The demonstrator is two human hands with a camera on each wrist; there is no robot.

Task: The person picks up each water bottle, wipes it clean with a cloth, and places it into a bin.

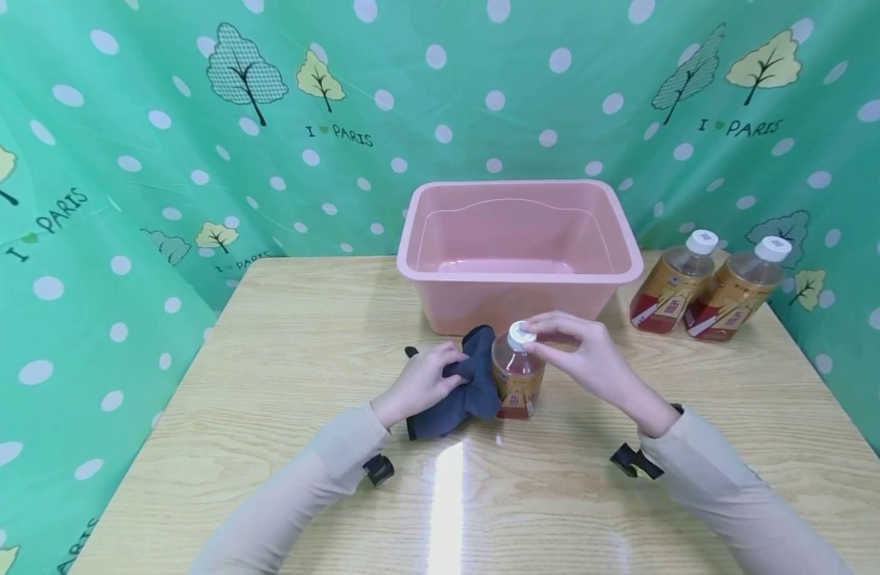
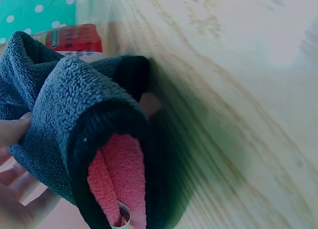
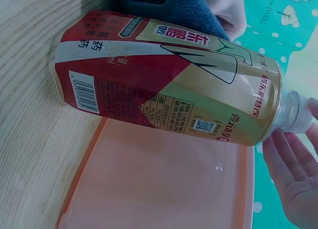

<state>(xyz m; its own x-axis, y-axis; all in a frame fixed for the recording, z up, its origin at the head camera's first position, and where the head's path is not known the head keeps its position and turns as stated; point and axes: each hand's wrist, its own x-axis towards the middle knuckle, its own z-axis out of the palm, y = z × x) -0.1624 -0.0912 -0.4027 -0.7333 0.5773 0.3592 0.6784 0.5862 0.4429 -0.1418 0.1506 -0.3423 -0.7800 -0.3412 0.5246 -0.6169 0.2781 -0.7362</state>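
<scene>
A plastic drink bottle (image 1: 517,383) with a white cap and a gold and red label stands on the table in front of the pink bin. My right hand (image 1: 587,355) pinches its cap (image 3: 297,112) between thumb and fingers. Bunched in my left hand (image 1: 433,379) is a dark blue cloth (image 1: 457,403), pressed up to the bottle's left side. In the left wrist view the cloth (image 2: 64,100) shows a pink underside inside its fold, with the left thumb and fingers gripping its edge.
The pink bin (image 1: 519,307) stands at the back middle of the wooden table (image 1: 303,319). Two similar bottles, a nearer-left bottle (image 1: 673,287) and a right-hand bottle (image 1: 738,291), stand at the back right. A green dotted curtain (image 1: 339,192) hangs behind.
</scene>
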